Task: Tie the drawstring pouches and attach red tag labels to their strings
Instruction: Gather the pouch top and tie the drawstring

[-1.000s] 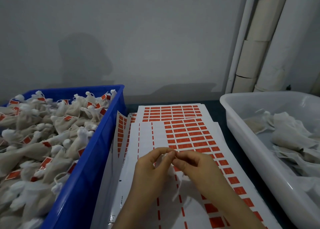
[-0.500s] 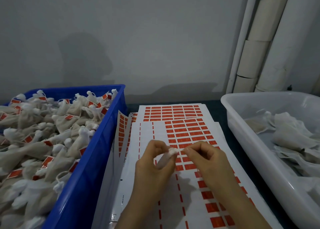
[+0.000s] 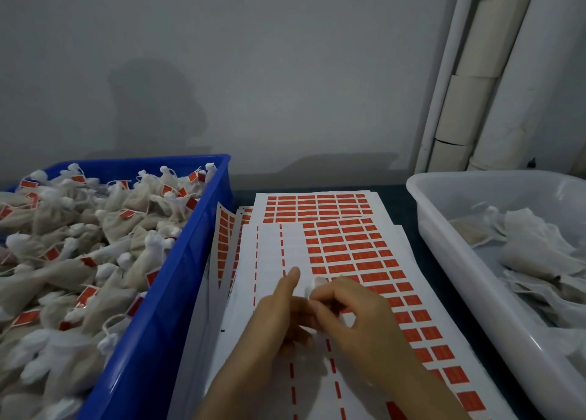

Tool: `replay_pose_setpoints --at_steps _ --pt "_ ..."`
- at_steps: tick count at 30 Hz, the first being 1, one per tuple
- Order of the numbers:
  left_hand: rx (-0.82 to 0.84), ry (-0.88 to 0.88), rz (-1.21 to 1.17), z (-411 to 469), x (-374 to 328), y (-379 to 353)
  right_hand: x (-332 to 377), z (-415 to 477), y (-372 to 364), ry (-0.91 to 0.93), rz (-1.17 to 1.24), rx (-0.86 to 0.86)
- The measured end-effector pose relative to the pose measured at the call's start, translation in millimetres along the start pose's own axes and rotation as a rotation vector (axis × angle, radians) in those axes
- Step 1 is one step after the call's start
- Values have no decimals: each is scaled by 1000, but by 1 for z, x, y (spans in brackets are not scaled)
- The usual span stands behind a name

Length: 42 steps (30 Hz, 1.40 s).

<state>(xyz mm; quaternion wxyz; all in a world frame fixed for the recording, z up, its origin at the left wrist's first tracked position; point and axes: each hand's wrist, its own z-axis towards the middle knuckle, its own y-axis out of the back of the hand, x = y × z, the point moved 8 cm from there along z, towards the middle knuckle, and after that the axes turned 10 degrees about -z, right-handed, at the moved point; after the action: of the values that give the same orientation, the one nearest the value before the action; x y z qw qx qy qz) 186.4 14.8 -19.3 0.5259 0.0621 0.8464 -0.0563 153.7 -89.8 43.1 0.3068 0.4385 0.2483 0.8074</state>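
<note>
The pouch is small and white, between both hands, above the red label sheets on the desk. The right hand pinches its top. The left hand points one finger straight; I cannot tell if it holds anything.

Sheets of red labels lay spread in the middle, a white pouch was pinched just above them, tied pouches with red tags were heaped at left, flat untied pouches lay at right.
</note>
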Motion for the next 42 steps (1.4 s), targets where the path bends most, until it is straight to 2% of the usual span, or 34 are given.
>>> replay_pose_setpoints --at_steps 2,5,8,12,16,20,25,28,30,32,35,39,42 --pt "-26 41 -31 -1 2 3 7 -2 -6 66 -63 42" --pt "-97 -76 26 -3 0 11 15 -2 -11 158 -158 79" --pt "-145 -182 57 -7 -7 17 14 -2 -11 156 -180 80" --pt "-308 -321 221 -9 -17 27 7 -2 -10 111 -195 56" --pt "-332 -469 266 -11 -25 27 3 -1 -12 104 -232 73" --pt "-387 -604 302 -15 -35 30 2 0 -7 89 -255 22" --pt "-361 -790 600 -26 -45 14 9 -1 2 132 -372 -75" --pt "-310 -941 827 -35 -51 0 11 -1 1 155 -375 -68" --pt "-313 -1039 871 -43 -54 -6 12 -1 0 174 -363 -63" --pt "-350 -1126 861 -52 -59 -6 14 -2 1 184 -354 -79" --pt "-417 -1108 692 -57 -59 5 18 -1 11 167 -326 -196" --pt "-474 -1039 493 -56 -53 5 18 0 14 156 -296 -244" --pt "-557 -853 263 -48 -47 20 6 1 10 66 -237 -167"
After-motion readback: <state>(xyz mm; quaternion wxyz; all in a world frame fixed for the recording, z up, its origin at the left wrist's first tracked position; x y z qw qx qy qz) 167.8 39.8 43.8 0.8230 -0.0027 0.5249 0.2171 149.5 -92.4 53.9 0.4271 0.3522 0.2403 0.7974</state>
